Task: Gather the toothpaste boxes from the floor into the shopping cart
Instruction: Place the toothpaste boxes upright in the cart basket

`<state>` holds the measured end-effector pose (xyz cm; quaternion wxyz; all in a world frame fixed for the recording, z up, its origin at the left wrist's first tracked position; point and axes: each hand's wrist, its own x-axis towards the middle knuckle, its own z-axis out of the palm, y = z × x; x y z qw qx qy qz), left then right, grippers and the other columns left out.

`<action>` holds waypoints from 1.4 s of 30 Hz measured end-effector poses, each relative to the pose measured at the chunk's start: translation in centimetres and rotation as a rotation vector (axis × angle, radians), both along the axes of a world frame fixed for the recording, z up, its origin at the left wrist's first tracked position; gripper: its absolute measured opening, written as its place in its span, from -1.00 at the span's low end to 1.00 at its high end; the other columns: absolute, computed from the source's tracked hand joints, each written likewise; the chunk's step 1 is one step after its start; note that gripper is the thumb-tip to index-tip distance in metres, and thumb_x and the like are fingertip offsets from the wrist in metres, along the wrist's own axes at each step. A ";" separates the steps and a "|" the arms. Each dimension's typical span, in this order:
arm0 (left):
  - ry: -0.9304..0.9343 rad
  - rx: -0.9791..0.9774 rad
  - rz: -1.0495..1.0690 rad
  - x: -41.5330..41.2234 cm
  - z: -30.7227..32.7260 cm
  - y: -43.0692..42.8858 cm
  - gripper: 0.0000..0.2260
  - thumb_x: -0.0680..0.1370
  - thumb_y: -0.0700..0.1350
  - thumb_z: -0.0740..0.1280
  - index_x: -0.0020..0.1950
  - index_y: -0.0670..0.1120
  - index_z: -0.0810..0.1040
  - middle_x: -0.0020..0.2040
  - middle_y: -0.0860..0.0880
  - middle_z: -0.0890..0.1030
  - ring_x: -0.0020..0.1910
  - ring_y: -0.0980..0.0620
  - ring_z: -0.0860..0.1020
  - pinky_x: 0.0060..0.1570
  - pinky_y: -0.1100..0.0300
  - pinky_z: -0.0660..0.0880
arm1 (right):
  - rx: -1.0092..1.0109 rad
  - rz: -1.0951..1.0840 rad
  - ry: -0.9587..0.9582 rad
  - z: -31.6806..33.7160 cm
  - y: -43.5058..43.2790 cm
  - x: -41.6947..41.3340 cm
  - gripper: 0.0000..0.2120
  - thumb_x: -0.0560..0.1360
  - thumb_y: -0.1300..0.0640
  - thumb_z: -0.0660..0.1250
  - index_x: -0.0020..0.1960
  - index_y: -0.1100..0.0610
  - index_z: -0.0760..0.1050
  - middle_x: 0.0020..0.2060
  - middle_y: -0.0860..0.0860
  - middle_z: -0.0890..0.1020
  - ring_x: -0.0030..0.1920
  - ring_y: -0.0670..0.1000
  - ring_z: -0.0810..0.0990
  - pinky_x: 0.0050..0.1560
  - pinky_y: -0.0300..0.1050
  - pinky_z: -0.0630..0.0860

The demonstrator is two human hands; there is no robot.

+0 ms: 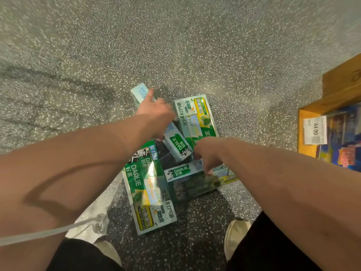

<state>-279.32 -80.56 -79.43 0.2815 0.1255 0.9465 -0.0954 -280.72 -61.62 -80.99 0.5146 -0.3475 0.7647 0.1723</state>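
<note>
- Your left hand [156, 116] grips the slim white-and-green cardboard toothpaste box [176, 146].
- Your right hand [207, 155] pinches the dark green cardboard box [187, 189] on the speckled floor [195, 45].

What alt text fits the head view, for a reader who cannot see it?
From above, a person's left hand grips a pale box and the right hand touches a dark box, among green toothpaste boxes piled on a speckled floor.

Middle of pale box [139, 92] hidden under left hand [156, 116], grip of right hand [207, 155] unclear, shelf [332, 90] cut off
</note>
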 end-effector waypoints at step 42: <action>-0.054 0.328 0.180 4.7 -0.7 -4.6 -0.02 0.35 -0.19 0.49 0.64 -0.09 0.00 0.55 -0.13 0.25 0.54 -0.16 0.19 0.58 -0.09 0.06 | -0.369 -0.085 0.430 0.2 -6.2 1.5 0.25 0.33 -0.20 0.58 0.62 0.05 -0.28 0.28 0.03 0.39 0.26 0.11 0.39 0.35 0.15 0.29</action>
